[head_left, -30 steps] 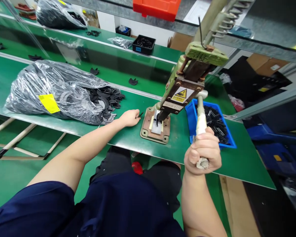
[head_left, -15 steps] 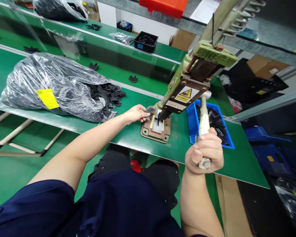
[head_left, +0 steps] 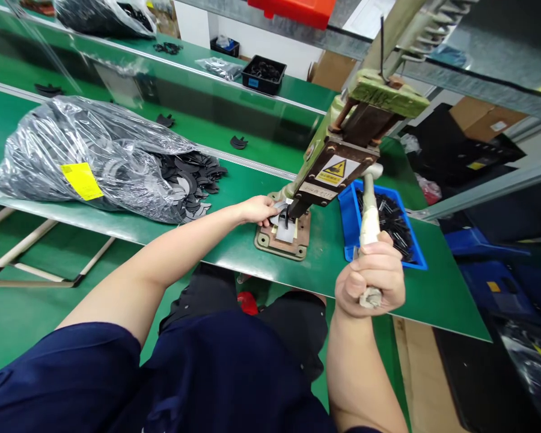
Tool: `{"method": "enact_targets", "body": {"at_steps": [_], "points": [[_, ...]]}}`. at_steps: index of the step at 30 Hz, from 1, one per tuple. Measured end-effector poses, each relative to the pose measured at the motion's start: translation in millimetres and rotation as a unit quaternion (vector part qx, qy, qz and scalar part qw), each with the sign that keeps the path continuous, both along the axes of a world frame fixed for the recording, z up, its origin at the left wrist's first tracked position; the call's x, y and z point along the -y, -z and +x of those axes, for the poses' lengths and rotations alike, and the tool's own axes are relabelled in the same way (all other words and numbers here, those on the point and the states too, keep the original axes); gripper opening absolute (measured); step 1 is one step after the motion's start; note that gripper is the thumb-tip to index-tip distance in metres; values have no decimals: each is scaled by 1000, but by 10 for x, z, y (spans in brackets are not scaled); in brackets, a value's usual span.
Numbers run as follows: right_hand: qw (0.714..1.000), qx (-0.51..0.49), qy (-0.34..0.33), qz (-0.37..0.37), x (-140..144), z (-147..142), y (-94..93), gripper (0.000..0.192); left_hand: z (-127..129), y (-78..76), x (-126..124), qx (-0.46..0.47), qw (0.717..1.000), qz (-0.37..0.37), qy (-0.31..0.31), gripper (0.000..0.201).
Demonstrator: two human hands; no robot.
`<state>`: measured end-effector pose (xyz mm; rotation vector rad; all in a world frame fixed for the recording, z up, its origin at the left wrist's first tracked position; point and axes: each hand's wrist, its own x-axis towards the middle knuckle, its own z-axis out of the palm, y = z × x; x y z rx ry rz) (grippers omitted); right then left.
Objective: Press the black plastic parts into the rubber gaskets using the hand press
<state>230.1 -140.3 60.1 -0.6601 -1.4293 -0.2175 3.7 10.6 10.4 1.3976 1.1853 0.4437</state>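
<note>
Left hand [head_left: 262, 210]: fingers pinched on a small flat black crescent-shaped part [head_left: 280, 207], held at the base plate of the olive-green manual press [head_left: 338, 150], just under the ram. Right hand [head_left: 373, 278]: fist closed round the tape-wrapped press lever handle [head_left: 368, 224] (upright, lower end in the grip). Beyond right hand: blue plastic bin w/ black parts [head_left: 350, 225]. Left of left hand: clear plastic bag of black parts [head_left: 90, 159], mouth spilling onto green counter [head_left: 234, 246].

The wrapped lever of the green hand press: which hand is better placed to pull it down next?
Probably the right hand: it grips the wrapped lever, while the left hand holds a small dark flat piece at the green hand press.
</note>
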Motion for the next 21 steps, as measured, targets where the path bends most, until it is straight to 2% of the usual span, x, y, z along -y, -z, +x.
{"method": "enact_targets", "body": {"at_steps": [9,21], "points": [[1000,-8,-10,-2,-2,18,18,38,-19,126,-145,57,998,29,6,29],[1000,3,2,11,-14,36,45,34,-60,136,-173,90,996,19,18,29]]}}
